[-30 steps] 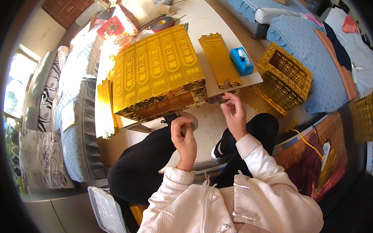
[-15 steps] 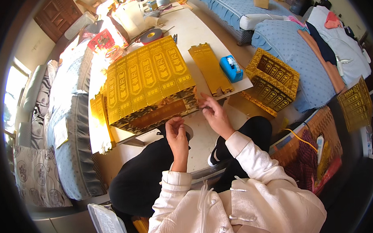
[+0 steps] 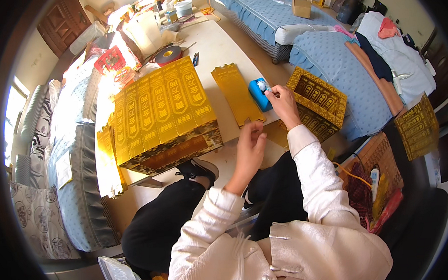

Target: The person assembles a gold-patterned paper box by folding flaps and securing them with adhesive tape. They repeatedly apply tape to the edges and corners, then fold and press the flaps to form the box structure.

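My right hand (image 3: 282,101) reaches out to a blue tape dispenser (image 3: 258,93) at the table's near right edge, fingertips pinched at its top end. My left hand (image 3: 250,146) hovers below the near end of a flat gold cardboard strip (image 3: 237,92), fingers loosely curled with nothing visible in them. A large stack of gold printed box pieces (image 3: 161,117) lies on the white table (image 3: 220,46) to the left of the strip.
An open gold box (image 3: 319,102) rests to the right, against a blue cushioned seat (image 3: 345,71). A dark tape roll (image 3: 168,55), a jar and clutter sit at the table's far end. More gold sheets (image 3: 417,126) lean at the right. Sofas line the left.
My right hand has moved from the table's near edge up and right to the blue dispenser. My left hand has risen toward the strip's near end. The view has tilted.
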Tool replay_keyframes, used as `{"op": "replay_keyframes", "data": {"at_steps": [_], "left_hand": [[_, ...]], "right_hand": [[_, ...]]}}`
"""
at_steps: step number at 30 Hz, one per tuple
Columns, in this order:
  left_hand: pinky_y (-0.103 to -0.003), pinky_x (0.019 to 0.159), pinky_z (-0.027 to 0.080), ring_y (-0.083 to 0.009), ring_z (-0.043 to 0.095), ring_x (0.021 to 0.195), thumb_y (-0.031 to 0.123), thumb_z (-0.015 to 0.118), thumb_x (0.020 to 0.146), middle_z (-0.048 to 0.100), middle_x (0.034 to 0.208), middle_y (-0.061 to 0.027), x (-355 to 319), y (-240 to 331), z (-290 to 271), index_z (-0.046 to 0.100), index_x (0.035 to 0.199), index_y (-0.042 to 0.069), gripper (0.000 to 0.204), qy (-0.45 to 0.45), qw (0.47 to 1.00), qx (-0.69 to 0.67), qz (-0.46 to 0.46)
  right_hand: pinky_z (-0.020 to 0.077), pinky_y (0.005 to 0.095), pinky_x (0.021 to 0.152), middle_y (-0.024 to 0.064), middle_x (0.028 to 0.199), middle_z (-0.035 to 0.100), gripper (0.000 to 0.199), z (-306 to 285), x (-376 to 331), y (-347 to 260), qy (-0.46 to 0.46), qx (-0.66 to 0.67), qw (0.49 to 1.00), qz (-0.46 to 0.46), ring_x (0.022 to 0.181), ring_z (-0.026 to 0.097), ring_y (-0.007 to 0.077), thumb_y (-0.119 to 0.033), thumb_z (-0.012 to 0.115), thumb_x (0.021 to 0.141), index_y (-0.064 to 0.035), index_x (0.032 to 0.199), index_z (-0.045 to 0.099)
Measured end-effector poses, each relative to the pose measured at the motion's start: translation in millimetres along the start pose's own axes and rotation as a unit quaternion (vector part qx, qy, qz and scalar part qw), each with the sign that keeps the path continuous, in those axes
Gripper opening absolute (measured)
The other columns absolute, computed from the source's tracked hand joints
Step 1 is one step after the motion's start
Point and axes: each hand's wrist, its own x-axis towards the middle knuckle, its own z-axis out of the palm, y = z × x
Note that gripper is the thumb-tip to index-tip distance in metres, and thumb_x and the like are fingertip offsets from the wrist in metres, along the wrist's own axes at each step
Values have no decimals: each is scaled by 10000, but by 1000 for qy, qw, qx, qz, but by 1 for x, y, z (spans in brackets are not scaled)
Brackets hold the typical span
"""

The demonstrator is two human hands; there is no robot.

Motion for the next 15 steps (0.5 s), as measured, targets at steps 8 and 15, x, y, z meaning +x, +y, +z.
{"op": "replay_keyframes", "data": {"at_steps": [8, 15], "left_hand": [[-345, 741, 522, -230, 606, 810, -25, 715, 855, 581, 1090, -128, 97, -23, 41, 625, 1251, 4, 408, 104, 946, 277, 133], [-344, 694, 501, -208, 589, 758, 39, 782, 848, 576, 909, -90, 104, -30, 37, 736, 1073, 2, 233, 125, 947, 283, 84]], "right_hand": [[512, 313, 667, 73, 780, 716, 211, -11, -15, -9, -38, 175, 984, -16, 726, 663, 125, -207, 752, 937, -16, 884, 683], [426, 241, 659, -40, 763, 581, 225, -41, -32, -29, -57, 262, 962, -49, 729, 488, 39, -192, 709, 1007, -3, 897, 654]]}}
